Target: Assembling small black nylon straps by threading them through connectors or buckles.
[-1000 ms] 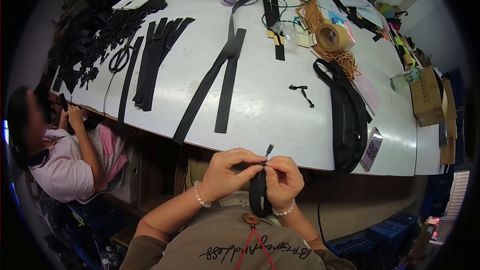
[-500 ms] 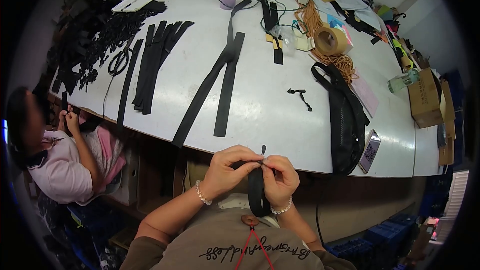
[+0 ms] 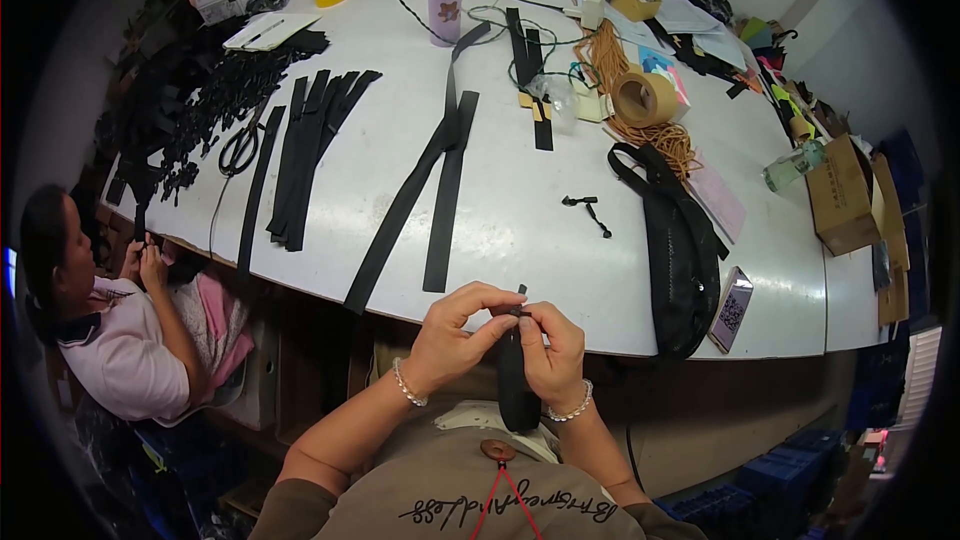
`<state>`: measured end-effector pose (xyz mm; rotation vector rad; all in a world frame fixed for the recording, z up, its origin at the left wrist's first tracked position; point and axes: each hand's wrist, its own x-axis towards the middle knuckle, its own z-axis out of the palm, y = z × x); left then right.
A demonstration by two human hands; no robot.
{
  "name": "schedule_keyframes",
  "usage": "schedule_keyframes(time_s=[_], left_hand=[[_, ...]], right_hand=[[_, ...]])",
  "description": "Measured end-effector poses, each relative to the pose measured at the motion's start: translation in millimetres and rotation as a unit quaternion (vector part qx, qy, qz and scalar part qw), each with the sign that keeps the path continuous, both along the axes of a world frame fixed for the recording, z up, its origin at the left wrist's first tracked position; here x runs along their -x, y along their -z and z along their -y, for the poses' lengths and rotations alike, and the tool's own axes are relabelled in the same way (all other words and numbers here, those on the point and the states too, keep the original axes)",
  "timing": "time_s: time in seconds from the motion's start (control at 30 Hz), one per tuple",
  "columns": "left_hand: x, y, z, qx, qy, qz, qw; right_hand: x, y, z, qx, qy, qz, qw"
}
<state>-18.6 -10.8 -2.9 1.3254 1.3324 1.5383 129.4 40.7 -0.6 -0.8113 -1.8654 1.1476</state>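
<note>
Just off the table's near edge, my left hand [image 3: 447, 342] pinches the top of a black zipper strip [image 3: 514, 392] between thumb and index finger. My right hand [image 3: 556, 358] is closed on the same spot, its thumb and fingertips meeting the left ones. A small dark pull tab [image 3: 522, 290] pokes up above the fingertips; the slider itself is hidden. The strip hangs in a loop below, against my shirt. Beyond my hands, a pair of small black cord pulls [image 3: 588, 215] lies on the table.
Long black strips [image 3: 443, 205] and a black strip bundle [image 3: 312, 165] lie left, beside scissors [image 3: 240, 148] and a dark heap [image 3: 195, 90]. Right are a black bag [image 3: 680, 260], phone [image 3: 733, 310], tape roll [image 3: 643, 98] and carton [image 3: 845, 195]. A co-worker [image 3: 130, 330] sits left; a bottle [image 3: 446, 0] stands far back.
The table and its items sit slightly lower in the picture, and another person's hands show at the far edge. Both my hands keep pinching the zipper strip, slightly shifted; its loop looks narrower.
</note>
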Motion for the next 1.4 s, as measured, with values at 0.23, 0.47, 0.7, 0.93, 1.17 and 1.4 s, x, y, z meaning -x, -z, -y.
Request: schedule_keyframes(time_s=[0.23,0.47,0.7,0.93,1.17,1.4], left_hand=[[0.6,-6.1,0.7,-0.016,0.011,-0.04,0.999],[-2.7,-6.4,0.6,-0.034,0.005,-0.046,0.998],[-5.1,-5.7,1.5,-0.03,0.002,-0.051,0.998],[-14.6,-1.6,7.7,0.035,-0.013,0.024,0.999],[-15.0,-1.8,12.7,0.067,-0.019,0.061,0.996],[-20.1,-1.8,15.2,0.093,0.025,0.232,0.968]], right_hand=[[-0.3,-3.5,-5.3,-0.069,-0.028,0.005,0.997],[0.7,-3.5,-5.5,-0.092,-0.028,-0.009,0.995],[2.8,-2.2,-8.9,-0.14,-0.026,-0.011,0.99],[0.1,-2.2,-13.4,-0.144,-0.064,-0.006,0.987],[-4.8,-5.2,-18.2,-0.147,-0.113,0.031,0.982],[-7.8,-10.2,-10.1,-0.039,-0.098,-0.002,0.994]])
